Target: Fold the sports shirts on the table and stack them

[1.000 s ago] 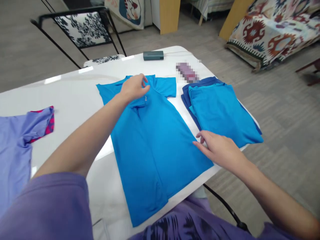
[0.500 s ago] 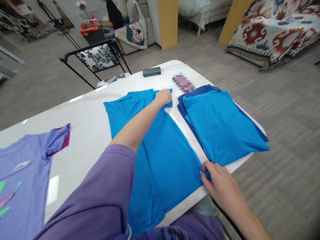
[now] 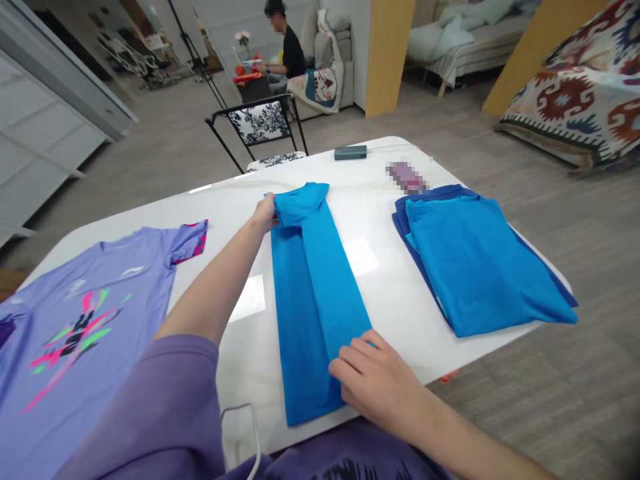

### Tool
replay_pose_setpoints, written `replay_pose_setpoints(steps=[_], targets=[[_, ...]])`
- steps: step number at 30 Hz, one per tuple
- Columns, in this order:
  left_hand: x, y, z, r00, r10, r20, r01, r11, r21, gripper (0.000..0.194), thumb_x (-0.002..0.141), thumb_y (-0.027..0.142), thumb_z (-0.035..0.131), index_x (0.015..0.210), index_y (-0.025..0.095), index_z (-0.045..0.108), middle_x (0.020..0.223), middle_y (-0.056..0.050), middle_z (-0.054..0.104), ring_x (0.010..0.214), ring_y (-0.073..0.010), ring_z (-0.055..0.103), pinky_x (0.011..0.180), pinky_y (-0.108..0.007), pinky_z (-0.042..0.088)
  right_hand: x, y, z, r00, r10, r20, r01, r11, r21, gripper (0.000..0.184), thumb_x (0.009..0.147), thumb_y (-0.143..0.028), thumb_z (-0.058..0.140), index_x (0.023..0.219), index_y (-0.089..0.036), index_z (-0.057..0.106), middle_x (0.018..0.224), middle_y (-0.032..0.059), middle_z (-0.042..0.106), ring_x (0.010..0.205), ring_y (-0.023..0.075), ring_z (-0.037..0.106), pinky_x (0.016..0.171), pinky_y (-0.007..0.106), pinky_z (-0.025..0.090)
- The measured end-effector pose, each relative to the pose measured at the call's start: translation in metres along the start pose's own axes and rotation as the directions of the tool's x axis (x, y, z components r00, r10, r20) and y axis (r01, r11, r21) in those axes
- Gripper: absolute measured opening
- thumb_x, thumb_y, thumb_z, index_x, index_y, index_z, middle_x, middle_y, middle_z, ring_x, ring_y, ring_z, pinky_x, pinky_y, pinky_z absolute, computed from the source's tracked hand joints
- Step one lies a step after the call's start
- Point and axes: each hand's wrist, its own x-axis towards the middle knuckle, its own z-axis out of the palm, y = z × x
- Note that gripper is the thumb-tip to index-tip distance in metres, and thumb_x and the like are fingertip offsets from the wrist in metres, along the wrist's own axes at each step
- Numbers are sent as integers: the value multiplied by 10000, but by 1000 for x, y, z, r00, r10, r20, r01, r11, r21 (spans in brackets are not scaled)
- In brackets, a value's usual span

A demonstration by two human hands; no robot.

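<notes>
A bright blue shirt lies on the white table, folded lengthwise into a narrow strip. My left hand grips its far end near the sleeve, fingers closed on the cloth. My right hand holds the near hem at the table's front edge, fingers curled over the folded layer.
A stack of folded blue shirts lies at the right. A lilac printed shirt is spread at the left. A grey box and a small pink item sit at the far edge. A chair stands behind, a person sits beyond.
Both hands have carried the shirt's right side over to the left, so the flat shirt is now a narrow folded strip. The view has tilted up and shifted.
</notes>
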Motion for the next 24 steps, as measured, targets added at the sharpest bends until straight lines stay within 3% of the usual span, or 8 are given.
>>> replay_pose_setpoints(steps=[4,9,12,14,16,18,21,24], targets=[[-27,-29,8,974,-226,-19,227,971,79,482,1134,501,662,1438,127,667,1313,-147,761,1080,-276,758,991,-493,652,2,-7,17,981,-44,188,44,999,5,163,993,-252,807,1070,-236,664,938,10,739,834,248,682,796,444,456],[-20,-24,2,960,-238,-149,265,944,199,694,1052,371,659,1617,17,467,1660,-368,507,1469,-525,585,1204,-702,481,32,39,-23,937,33,348,-66,994,83,205,1088,-373,758,1245,-245,723,1136,38,806,976,249,760,865,407,520],[-39,-5,3,993,-29,-113,62,950,305,522,1075,413,584,1517,135,582,1638,-281,558,1505,-490,569,1225,-637,489,96,122,-48,936,151,318,-171,985,35,220,1156,-286,585,1303,-239,742,1288,72,810,995,228,771,840,355,535],[-77,11,9,981,181,66,-192,921,339,414,1103,497,533,1381,216,658,1458,-202,694,1337,-418,692,1089,-551,575,158,196,-52,943,243,228,-258,965,39,277,1157,-287,537,1325,-244,753,1321,78,804,1041,234,767,876,339,554],[-132,26,20,881,337,332,-425,871,247,408,1096,603,548,1286,269,686,1299,-142,762,1125,-356,764,912,-495,604,227,270,-43,938,304,164,-321,943,90,290,1118,-253,562,1323,-205,762,1246,96,813,978,229,761,910,345,574],[-193,37,33,804,391,448,-511,840,184,405,1074,658,591,1212,295,705,1159,-122,789,1024,-345,785,867,-513,597,290,332,-27,904,404,143,-424,891,160,339,1100,-254,598,1401,-176,732,1236,107,806,836,191,734,870,332,586],[-266,34,48,738,458,497,-559,826,70,462,980,762,707,1186,349,728,1046,-93,799,906,-313,819,765,-511,628,355,392,-3,867,461,189,-492,854,169,435,1071,-311,700,1478,-158,706,1254,110,790,754,139,668,783,273,556],[-301,16,56,681,584,442,-642,766,-24,419,917,725,806,1135,370,760,956,-63,792,783,-263,816,609,-451,637,385,423,8,874,375,309,-436,886,158,482,1000,-381,807,1420,-151,753,1161,69,790,742,116,601,727,232,506]])
